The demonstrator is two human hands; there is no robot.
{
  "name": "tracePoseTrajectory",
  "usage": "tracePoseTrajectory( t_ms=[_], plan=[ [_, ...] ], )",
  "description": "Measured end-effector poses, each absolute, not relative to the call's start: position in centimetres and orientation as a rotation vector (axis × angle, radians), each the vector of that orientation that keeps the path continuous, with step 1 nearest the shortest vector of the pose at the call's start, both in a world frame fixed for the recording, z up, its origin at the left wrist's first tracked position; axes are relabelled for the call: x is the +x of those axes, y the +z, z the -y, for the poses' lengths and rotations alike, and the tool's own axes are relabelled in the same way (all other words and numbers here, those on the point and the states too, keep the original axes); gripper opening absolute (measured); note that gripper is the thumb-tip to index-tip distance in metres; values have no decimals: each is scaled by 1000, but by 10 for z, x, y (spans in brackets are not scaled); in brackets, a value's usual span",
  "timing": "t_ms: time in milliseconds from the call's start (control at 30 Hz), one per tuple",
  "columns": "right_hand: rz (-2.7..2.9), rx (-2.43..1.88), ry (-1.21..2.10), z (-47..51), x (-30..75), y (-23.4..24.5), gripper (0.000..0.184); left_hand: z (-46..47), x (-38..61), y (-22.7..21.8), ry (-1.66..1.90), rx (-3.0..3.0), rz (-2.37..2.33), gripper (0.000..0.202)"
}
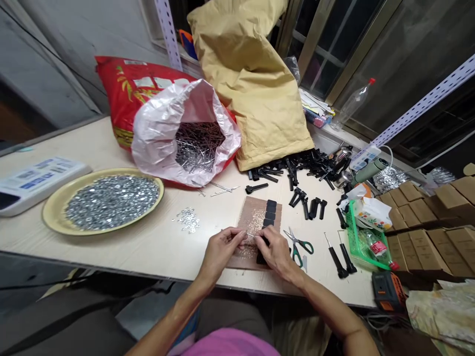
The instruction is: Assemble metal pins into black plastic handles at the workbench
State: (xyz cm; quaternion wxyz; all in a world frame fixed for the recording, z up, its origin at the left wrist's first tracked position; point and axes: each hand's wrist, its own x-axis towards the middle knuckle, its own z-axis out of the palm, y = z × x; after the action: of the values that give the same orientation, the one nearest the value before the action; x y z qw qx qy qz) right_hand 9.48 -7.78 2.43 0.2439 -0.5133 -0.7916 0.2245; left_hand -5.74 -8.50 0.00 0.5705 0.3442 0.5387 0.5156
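Left hand (220,249) is pinching a thin metal nail (248,235) between thumb and fingers, above a brown board (252,207) near the front edge of the surface (129,247); the fingers hide most of this nail. Right hand (276,252) lies close beside it, pressed on black plastic pieces (270,212) on the board, but its fingers cover them, so one cannot tell if it pinches a piece. Toward the left edge, a yellow tray (46,212) carries many washers (111,202). Behind, a white plastic bag (159,143) holds nails (198,146), only partly seen. Right of the board lie green-handled scissors (299,244).
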Motion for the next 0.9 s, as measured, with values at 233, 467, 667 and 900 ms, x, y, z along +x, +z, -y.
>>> tracePoseTrajectory(
  t_ms=[233, 467, 667, 900],
  plan=[
    [2116, -1436, 589, 60, 126, 24, 17, 84, -57, -15, 1201, 1044, -1424, 58],
    [2253, -1607, 181, 15, 159, 6, 19, 86, -39, -55, 1211, 2133, -1556, 44],
    [2440, -1473, 53, -17, 165, -5, 21, 86, -26, -82, 1047, 2464, -1706, 47],
    [2755, -838, 329, 29, 178, -14, 35, 88, -27, -85, 982, 2474, -1738, 48]
  ],
)
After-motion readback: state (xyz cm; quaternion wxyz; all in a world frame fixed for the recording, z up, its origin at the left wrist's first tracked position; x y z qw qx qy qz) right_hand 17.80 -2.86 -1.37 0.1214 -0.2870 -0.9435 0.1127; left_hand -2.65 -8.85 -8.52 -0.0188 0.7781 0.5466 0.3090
